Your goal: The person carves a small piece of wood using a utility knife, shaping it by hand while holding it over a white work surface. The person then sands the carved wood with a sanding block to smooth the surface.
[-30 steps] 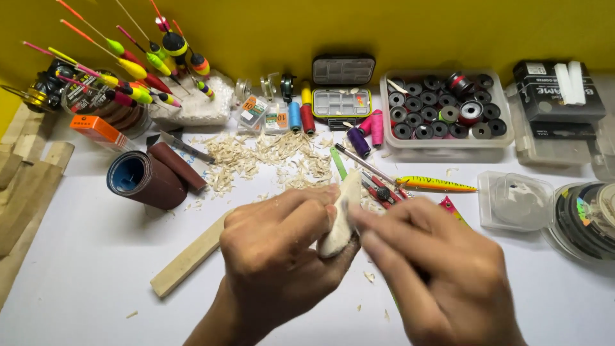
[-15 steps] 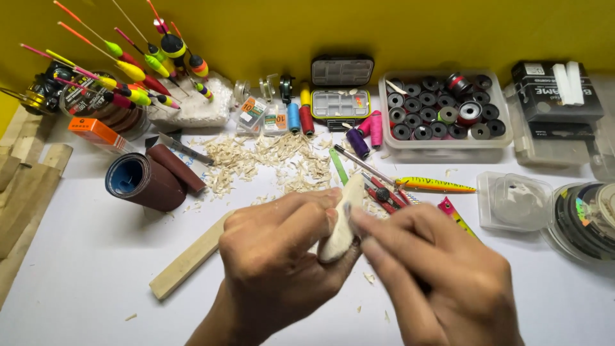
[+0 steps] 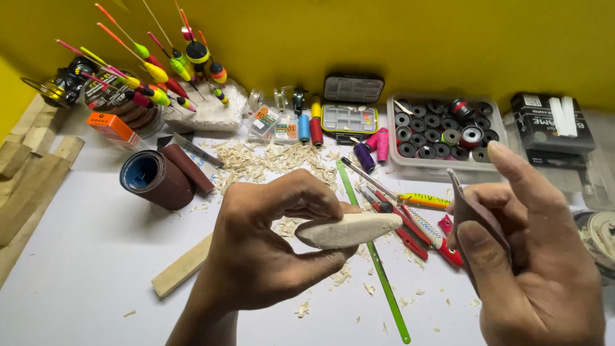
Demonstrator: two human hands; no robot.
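My left hand (image 3: 262, 250) pinches a pale carved wooden blank (image 3: 349, 229), oval and flattened, held level above the white table (image 3: 83, 256). My right hand (image 3: 532, 256) is off to the right of it, gripping a folded piece of brown sandpaper (image 3: 477, 214) between thumb and fingers, index finger raised. The two hands are apart, with a gap between the blank's tip and the sandpaper.
Wood shavings (image 3: 269, 160) lie behind the hands. A sandpaper roll (image 3: 157, 176), a wooden stick (image 3: 182, 266), a green ruler (image 3: 378, 269), fishing lures (image 3: 423, 202), a tray of spools (image 3: 442, 131), bright fishing floats (image 3: 160, 70) and small boxes surround the work area.
My right hand has pulled away to the right with the sandpaper. The left hand turned the blank level and lifted it, so its whole side now shows.
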